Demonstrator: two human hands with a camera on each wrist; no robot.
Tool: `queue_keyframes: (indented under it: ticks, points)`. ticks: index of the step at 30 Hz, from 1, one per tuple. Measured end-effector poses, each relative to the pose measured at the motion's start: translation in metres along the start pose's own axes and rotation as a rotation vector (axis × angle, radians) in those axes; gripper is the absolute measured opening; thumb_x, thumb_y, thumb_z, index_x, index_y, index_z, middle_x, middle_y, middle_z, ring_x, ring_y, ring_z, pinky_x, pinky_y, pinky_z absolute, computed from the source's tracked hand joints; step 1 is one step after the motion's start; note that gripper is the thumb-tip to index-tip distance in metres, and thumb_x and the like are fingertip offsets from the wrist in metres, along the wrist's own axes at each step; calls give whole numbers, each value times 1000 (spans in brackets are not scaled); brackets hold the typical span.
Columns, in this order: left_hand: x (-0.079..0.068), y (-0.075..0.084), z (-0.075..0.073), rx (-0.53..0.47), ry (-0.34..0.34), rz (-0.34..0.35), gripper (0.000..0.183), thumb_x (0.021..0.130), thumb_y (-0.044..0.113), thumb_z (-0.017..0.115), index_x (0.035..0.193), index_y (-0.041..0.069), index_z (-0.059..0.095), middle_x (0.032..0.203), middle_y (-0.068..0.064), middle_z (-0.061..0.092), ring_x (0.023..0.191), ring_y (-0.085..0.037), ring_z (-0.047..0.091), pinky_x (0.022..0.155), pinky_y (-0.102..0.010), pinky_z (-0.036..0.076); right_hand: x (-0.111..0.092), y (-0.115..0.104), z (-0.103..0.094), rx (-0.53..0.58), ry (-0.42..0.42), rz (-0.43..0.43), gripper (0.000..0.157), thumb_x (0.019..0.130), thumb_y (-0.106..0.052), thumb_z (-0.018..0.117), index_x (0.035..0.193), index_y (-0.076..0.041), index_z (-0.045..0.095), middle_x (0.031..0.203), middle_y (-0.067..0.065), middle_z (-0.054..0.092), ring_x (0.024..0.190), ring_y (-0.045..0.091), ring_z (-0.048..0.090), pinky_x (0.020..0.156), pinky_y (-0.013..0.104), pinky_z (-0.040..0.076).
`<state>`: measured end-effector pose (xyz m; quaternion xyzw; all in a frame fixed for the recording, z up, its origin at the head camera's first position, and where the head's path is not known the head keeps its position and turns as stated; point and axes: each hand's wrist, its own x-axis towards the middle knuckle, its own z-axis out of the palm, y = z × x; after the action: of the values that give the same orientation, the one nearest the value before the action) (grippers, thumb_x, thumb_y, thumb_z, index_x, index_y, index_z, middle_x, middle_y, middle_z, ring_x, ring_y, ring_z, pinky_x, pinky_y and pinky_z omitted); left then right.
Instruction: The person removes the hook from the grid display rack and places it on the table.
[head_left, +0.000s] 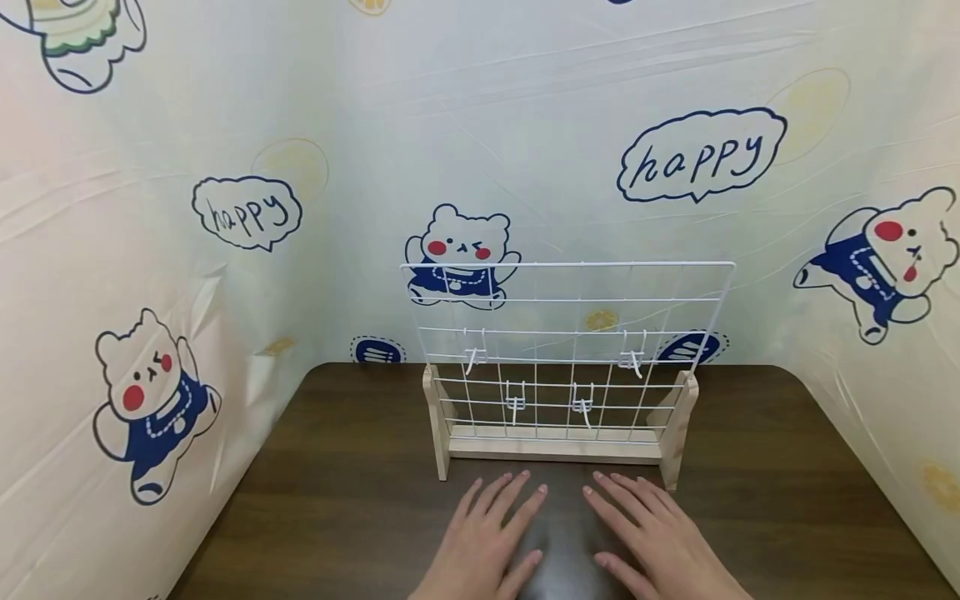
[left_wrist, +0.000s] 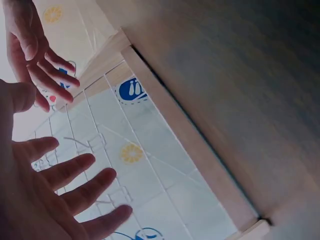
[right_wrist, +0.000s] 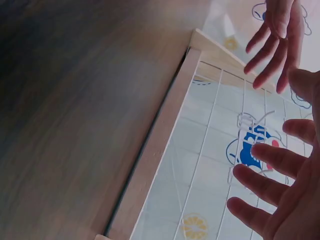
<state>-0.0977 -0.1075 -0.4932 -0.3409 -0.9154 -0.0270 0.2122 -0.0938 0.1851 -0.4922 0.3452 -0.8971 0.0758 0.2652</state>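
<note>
A white wire grid rack (head_left: 566, 264) stands upright in a pale wooden base (head_left: 555, 448) on the table. Several white hooks hang on its wires, among them an upper left hook (head_left: 474, 357) and a lower right hook (head_left: 582, 403). In front of the base, my left hand (head_left: 483, 537) is spread with palm down and holds nothing. Beside it my right hand (head_left: 652, 533) is likewise spread, fingers pointing toward the rack, nothing in it. Both wrist views show extended fingers, with the left fingers (left_wrist: 90, 195) and the right fingers (right_wrist: 260, 185) overlapping the grid.
A dark brown wooden table (head_left: 337, 500) lies under the rack. Behind it and on both sides hangs a pale curtain (head_left: 562, 167) printed with bears, lemon slices and the word happy. The base's side posts (head_left: 437, 425) rise at either end of the grid.
</note>
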Motion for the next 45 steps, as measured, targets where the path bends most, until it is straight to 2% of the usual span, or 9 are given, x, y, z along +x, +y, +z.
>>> queue_keyframes:
  ticks: [4,6,9,11,15,22,25,30,45]
  points:
    - [0,-4,3,-121,102,-26,75,90,43,75,156,25,46,142,1,63,123,-16,65,94,-41,59,4,-2,0,57,48,18,76,81,-45,85,149,-25,58,137,-5,69,120,14,66,104,30,43]
    - [1,-5,4,-176,153,-43,71,87,37,78,151,23,52,133,2,67,115,-14,69,88,-36,60,5,-2,0,97,76,24,66,85,-44,83,144,-24,62,130,-7,73,114,11,68,93,33,52]
    - [2,-7,5,-226,195,-75,67,85,33,80,147,22,56,127,4,68,106,-12,70,83,-33,60,8,-1,1,150,129,30,51,92,-45,76,137,-22,68,120,-9,76,104,9,71,85,34,57]
    - [2,-8,5,-260,211,-91,65,85,30,80,146,23,57,126,5,68,104,-11,71,82,-32,60,10,0,1,172,170,28,46,96,-46,73,134,-21,70,114,-9,78,98,8,73,81,33,58]
    - [4,-11,4,-331,223,-118,62,87,26,79,145,22,58,125,6,69,108,-10,70,84,-31,60,13,0,2,211,249,29,42,94,-42,75,129,-18,73,105,-7,79,87,9,73,72,29,57]
    - [4,-22,4,-445,229,-209,55,90,21,76,143,22,58,126,9,68,109,-9,70,88,-32,59,19,-4,2,287,269,86,40,89,-31,82,126,-16,74,102,-4,81,85,9,75,72,26,57]
    - [4,-28,7,-483,268,-224,52,90,17,74,141,19,60,126,6,68,105,-14,71,87,-33,60,23,-5,1,316,277,105,40,87,-26,84,124,-15,75,101,-3,81,85,10,76,73,25,57]
    - [5,-37,8,-501,327,-227,49,90,11,73,138,13,61,123,-1,70,103,-20,72,85,-33,61,27,-4,2,332,285,120,39,87,-25,84,123,-16,75,101,-3,81,86,10,76,74,25,58]
    - [6,-48,5,-555,336,-290,49,90,6,72,137,10,61,124,-3,71,105,-21,71,81,-40,63,37,1,2,359,335,154,45,76,-13,89,119,-12,77,99,0,82,84,14,78,77,21,59]
